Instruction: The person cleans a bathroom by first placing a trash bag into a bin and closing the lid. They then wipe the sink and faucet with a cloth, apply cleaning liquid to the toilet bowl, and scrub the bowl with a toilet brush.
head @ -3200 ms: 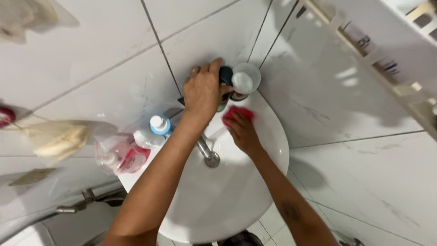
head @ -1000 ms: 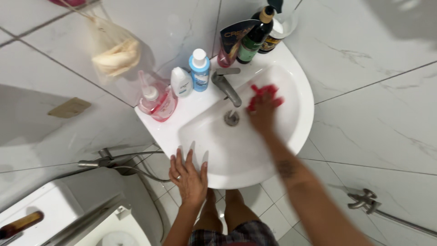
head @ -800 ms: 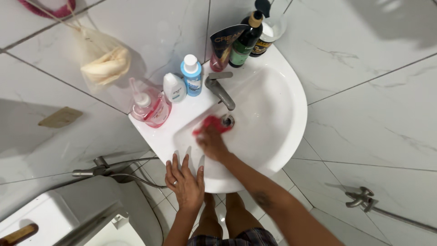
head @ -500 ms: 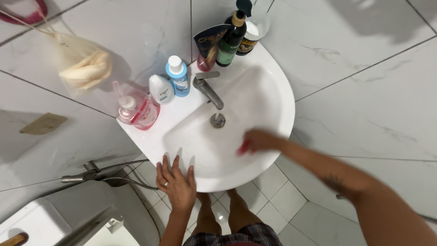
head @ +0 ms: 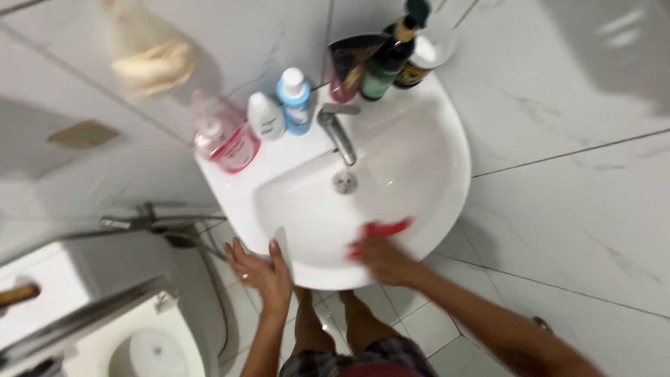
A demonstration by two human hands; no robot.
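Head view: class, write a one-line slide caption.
Right hand presses a red cloth inside a white sink while the left hand rests on its front rim.

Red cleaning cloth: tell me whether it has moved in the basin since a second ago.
Yes. The red cleaning cloth, under the right hand, has gone from beside the metal tap to the near rim of the white sink.

Red cloth (head: 382,230), prob. a sponge, blurred, inside white sink (head: 447,174) near front rim.

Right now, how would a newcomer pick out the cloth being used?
Find the white sink on the tiled wall. At its front inner rim, the right hand presses a small cloth. It is the only red thing inside the basin.
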